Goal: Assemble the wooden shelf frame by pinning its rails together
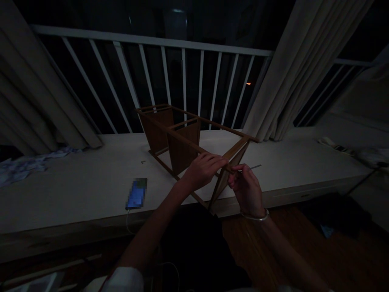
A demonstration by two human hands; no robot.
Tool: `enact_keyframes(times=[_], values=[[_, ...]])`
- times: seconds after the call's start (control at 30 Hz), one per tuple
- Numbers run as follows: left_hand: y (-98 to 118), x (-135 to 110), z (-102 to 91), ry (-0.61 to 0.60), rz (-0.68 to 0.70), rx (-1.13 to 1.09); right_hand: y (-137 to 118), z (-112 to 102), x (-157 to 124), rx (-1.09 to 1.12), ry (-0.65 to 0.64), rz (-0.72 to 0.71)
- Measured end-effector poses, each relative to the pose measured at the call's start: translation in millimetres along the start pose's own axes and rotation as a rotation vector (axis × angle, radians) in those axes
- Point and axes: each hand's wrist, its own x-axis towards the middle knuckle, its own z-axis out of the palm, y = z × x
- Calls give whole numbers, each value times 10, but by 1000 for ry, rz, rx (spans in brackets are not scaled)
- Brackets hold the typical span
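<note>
A brown wooden shelf rack [184, 148] lies on its side across a pale window bench. My left hand [204, 170] is closed over the rack's upper rail, close to its right-hand end. At that same corner my right hand [246, 184] pinches a thin grey hex key [255, 166], whose straight arm sticks out to the right past my fingers. The tip of the key at the wood is hidden by my fingers. Small metal pieces [143, 162], too small to name surely, lie on the bench left of the rack.
A phone [136, 194] with a white cable lies near the front edge of the bench [88, 194]. Behind the rack stands a white railing [184, 81], between beige curtains [285, 73]. Patterned cloth [30, 164] lies at the left, and a dark heap [337, 213] on the wooden floor at right.
</note>
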Motion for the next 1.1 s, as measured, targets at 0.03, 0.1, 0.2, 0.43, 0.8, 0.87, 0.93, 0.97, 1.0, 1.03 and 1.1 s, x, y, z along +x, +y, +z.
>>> enact_keyframes(times=[0.03, 0.1, 0.2, 0.43, 0.8, 0.87, 0.93, 0.97, 1.0, 1.03, 1.1], values=[[-7, -2, -1, 1, -8, -24, -5, -9, 10, -8, -11, 2], [-19, -1, -20, 4, -25, -104, -15, -21, 31, -18, -28, 9], [-32, 16, -81, 23, -51, -270, -28, -19, 54, -10, -8, 26], [-39, 76, -205, -48, -113, -454, -19, 24, 39, -20, 34, -5], [169, 9, -48, 53, -206, -386, -10, 50, 24, -88, 103, -62], [168, 17, -46, 56, -209, -390, -12, 51, 33, -112, 106, -67], [144, 33, -64, 46, -201, -408, -8, 42, 39, -122, 106, -71], [127, 42, -75, 39, -198, -416, -4, 34, 42, -122, 106, -72], [109, 51, -82, 31, -194, -421, 1, 23, 45, -119, 108, -73], [91, 59, -86, 23, -188, -424, 6, 11, 48, -115, 109, -72], [65, 66, -80, 12, -169, -426, 14, -16, 57, -107, 114, -74]])
